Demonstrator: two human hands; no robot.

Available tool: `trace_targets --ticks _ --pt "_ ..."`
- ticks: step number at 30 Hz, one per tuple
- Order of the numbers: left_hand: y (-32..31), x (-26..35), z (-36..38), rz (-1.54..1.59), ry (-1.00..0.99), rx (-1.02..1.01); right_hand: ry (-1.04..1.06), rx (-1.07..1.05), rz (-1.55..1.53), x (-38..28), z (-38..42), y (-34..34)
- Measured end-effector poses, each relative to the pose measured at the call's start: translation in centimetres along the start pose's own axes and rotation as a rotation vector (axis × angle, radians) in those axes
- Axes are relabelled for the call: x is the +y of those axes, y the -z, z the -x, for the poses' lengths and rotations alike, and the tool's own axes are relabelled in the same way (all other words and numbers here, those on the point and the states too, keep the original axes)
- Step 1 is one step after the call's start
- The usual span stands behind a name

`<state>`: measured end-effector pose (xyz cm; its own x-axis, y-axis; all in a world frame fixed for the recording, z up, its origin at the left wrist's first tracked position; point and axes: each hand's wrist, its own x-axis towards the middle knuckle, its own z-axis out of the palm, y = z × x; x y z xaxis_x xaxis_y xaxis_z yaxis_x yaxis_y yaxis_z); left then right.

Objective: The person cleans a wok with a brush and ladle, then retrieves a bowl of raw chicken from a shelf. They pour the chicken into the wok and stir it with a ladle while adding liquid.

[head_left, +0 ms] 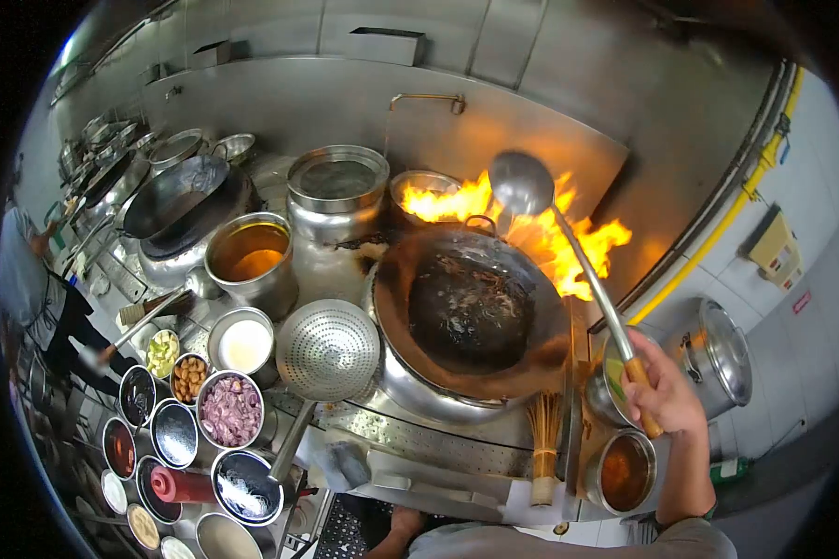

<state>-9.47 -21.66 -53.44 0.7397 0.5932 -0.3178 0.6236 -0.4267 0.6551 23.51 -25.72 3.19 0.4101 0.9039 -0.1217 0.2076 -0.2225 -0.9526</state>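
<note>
My right hand (667,387) is wrapped around the wooden handle of a metal ladle (522,184). The ladle's bowl is raised above the far rim of a large wok (471,312). Dark, shiny liquid and some brownish shreds lie in the wok, which sits on the burner. Tall flames (578,244) rise behind it. At the bottom edge, part of my left hand or wrist (405,522) shows low beside the counter front, its fingers not distinguishable. A folded grey cloth (342,463) lies near it on the counter edge.
A perforated strainer (328,349) rests left of the wok. A bamboo brush (543,447) and a pot of reddish sauce (623,473) stand at right. Chopped onions (232,410) and several seasoning bowls fill the left. A pot of orange liquid (252,253) stands behind. Another person (37,270) is far left.
</note>
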Motion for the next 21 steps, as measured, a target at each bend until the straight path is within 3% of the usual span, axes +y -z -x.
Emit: trace_targets --ticks 2,6,9,11,13,17,20,21 --pt "-2.2 -1.9 -1.4 0.172 -0.042 0.136 0.071 0.000 -0.150 -2.5 -2.7 -2.6" --pt "-7.5 -3.6 -5.5 2.124 0.663 0.129 0.098 0.002 -0.173 -7.6 -10.4 -8.4" --pt "-9.4 -3.3 -6.6 2.252 0.274 0.187 0.093 -0.035 -0.182 -12.3 -16.5 -14.0" --pt "-8.5 -3.3 -6.8 2.288 0.280 0.143 0.061 -0.107 -0.066 -12.9 -22.4 -17.2" --pt "-7.2 -3.7 -6.7 2.309 0.310 0.107 0.075 0.033 0.019 -12.1 -27.7 -22.2" --pt "-5.1 -4.7 -8.0 2.332 0.370 0.101 0.012 0.039 0.503 -8.9 -37.3 -30.4" --pt "-3.9 -5.8 -8.8 2.330 0.380 0.115 -0.080 0.014 0.367 -5.3 -43.4 -34.2" --pt "-3.7 -6.1 -8.9 2.330 0.386 0.116 -0.158 -0.041 0.098 -4.9 -44.9 -34.8"
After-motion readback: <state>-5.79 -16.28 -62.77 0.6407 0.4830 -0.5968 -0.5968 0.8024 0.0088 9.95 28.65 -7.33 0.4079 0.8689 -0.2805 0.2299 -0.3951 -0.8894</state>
